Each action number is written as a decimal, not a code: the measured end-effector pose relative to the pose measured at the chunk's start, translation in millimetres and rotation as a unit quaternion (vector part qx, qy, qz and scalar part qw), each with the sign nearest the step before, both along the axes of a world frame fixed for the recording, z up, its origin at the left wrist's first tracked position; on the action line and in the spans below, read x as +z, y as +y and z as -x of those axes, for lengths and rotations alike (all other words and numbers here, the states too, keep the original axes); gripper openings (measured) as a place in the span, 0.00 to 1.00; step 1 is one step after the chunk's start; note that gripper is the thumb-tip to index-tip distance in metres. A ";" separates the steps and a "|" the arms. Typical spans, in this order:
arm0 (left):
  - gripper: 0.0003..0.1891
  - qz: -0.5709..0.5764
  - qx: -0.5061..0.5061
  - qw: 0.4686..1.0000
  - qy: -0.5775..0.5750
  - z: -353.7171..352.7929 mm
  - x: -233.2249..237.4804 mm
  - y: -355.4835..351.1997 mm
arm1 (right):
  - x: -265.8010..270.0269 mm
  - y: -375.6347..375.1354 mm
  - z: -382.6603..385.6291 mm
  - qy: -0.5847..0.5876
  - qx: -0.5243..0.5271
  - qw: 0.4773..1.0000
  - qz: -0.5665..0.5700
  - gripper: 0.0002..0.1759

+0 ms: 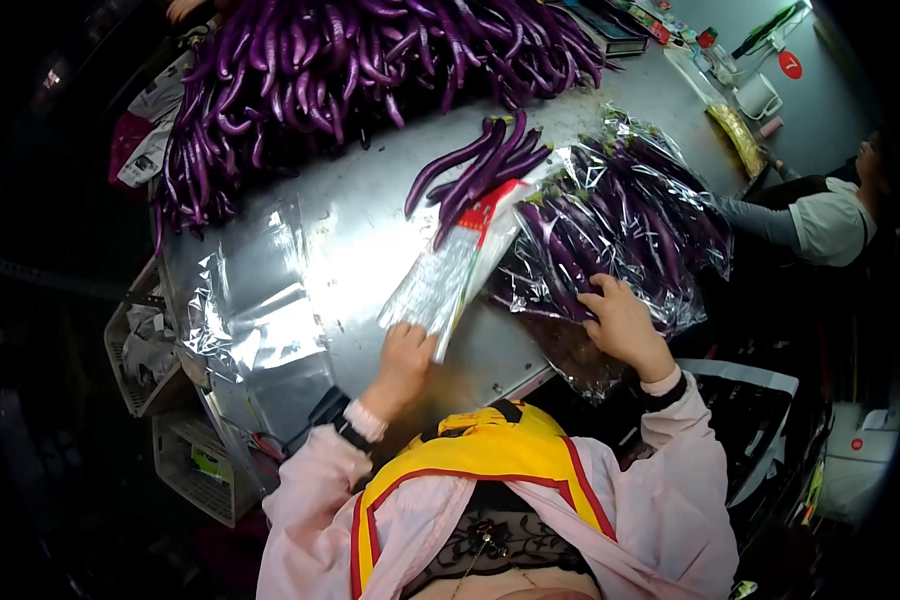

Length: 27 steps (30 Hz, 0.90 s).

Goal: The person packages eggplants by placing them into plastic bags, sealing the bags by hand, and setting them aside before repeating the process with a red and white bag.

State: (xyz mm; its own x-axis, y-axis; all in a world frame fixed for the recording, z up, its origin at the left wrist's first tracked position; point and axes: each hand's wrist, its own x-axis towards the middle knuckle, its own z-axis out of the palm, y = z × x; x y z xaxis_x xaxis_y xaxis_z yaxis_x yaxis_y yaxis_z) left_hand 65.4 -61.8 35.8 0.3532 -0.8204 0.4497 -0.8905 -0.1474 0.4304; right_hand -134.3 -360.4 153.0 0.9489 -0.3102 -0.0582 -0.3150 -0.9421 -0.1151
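Observation:
My left hand is closed on the near end of a flat stack of clear plastic bags with a red printed edge. Several loose eggplants, long and purple, lie across the far end of that stack. My right hand rests with fingers apart against the near side of bagged eggplants, whose clear, shiny wrap covers them. I cannot make out how many bags that pile holds. Part of the clear wrap hangs over the table's near edge below my right hand.
A large heap of eggplants covers the far side of the metal table. Clear plastic film lies at left. Crates stand below the left edge. A person is at right, near a white mug. Another person's hand shows far left.

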 end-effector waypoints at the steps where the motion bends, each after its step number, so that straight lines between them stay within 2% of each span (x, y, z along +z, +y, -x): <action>1: 0.11 -0.018 0.000 1.000 0.014 8.1 0.0 16.5 | 10.9 -5.4 -9.5 0.009 -0.017 0.996 -0.083 0.23; 3: 0.12 -0.091 -0.007 0.994 0.062 21.0 -4.1 38.6 | 13.7 -19.4 -41.3 -0.062 -0.130 0.937 -0.317 0.27; 4: 0.12 -0.097 -0.005 0.993 0.066 27.7 -5.4 44.9 | 18.5 -21.5 -62.8 -0.098 -0.130 0.911 -0.378 0.33; 6: 0.14 -0.107 -0.049 0.981 0.155 37.2 -8.0 51.4 | -5.0 -35.6 -116.7 -0.175 -0.186 0.762 -0.596 0.41; 7: 0.14 -0.110 -0.049 0.980 0.156 36.0 -8.2 51.8 | -18.7 -44.3 -150.3 -0.191 -0.215 0.724 -0.626 0.39; 8: 0.16 -0.128 -0.097 0.961 0.223 34.6 -6.5 52.0 | -43.8 -58.2 -183.0 -0.191 -0.239 0.753 -0.583 0.32; 9: 0.18 -0.146 -0.145 0.935 0.289 30.0 -4.9 50.3 | -31.3 -49.4 -209.2 -0.203 -0.285 0.705 -0.617 0.24; 10: 0.20 -0.216 -0.179 0.902 0.330 17.7 5.0 46.0 | -72.6 -73.0 -239.9 -0.226 -0.350 0.685 -0.597 0.20; 11: 0.20 -0.216 -0.178 0.902 0.328 -5.1 14.4 42.7 | -69.0 -70.2 -257.6 -0.216 -0.411 0.689 -0.556 0.20; 12: 0.19 -0.267 -0.225 0.833 0.430 -35.9 22.8 37.3 | -98.1 -86.1 -276.5 -0.189 -0.412 0.718 -0.529 0.32; 13: 0.19 -0.315 -0.269 0.744 0.525 -62.2 32.6 28.8 | -114.3 -92.6 -288.0 -0.186 -0.416 0.716 -0.528 0.32; 15: 0.21 -0.215 -0.102 0.828 0.508 -114.3 56.2 -7.4 | -135.9 -93.7 -307.0 -0.072 -0.483 0.794 -0.362 0.48; 16: 0.24 -0.164 -0.065 0.908 0.380 -141.9 44.6 -23.3 | -136.9 -95.1 -309.8 -0.057 -0.488 0.772 -0.403 0.57; 17: 0.30 -0.136 -0.033 0.927 0.347 -173.0 20.1 -41.9 | -144.7 -100.4 -316.4 -0.057 -0.488 0.774 -0.400 0.57; 19: 0.36 -0.114 0.044 0.934 0.335 -210.7 13.8 -98.1 | -174.4 -116.4 -331.6 -0.038 -0.532 0.744 -0.403 0.56; 21: 0.42 -0.130 0.094 0.926 0.341 -237.5 -12.7 -146.8 | -180.3 -123.4 -333.1 -0.025 -0.539 0.750 -0.382 0.56; 23: 0.48 -0.149 0.097 0.941 0.286 -247.6 -35.9 -186.6 | -169.6 -116.0 -326.4 -0.040 -0.516 0.753 -0.407 0.50; 25: 0.50 -0.239 0.070 0.916 0.314 -247.0 -40.3 -216.0 | -156.8 -104.9 -317.6 -0.056 -0.492 0.752 -0.435 0.45; 26: 0.54 -0.291 0.064 0.913 0.277 -242.8 -28.6 -224.0 | -150.7 -101.1 -316.7 -0.066 -0.479 0.751 -0.451 0.43; 27: 0.55 -0.250 0.086 0.932 0.249 -233.6 -30.5 -228.6 | -150.0 -103.6 -318.3 -0.075 -0.465 0.748 -0.467 0.40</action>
State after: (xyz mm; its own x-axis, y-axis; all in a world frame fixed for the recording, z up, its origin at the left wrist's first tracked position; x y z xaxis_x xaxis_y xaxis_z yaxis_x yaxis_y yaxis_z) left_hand 298.9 -290.4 5.3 0.5614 -0.7953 -0.2287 -0.5440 -0.5630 0.6222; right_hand 184.0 -464.0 3.0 0.3650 -0.7318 -0.5756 -0.7017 0.1901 -0.6866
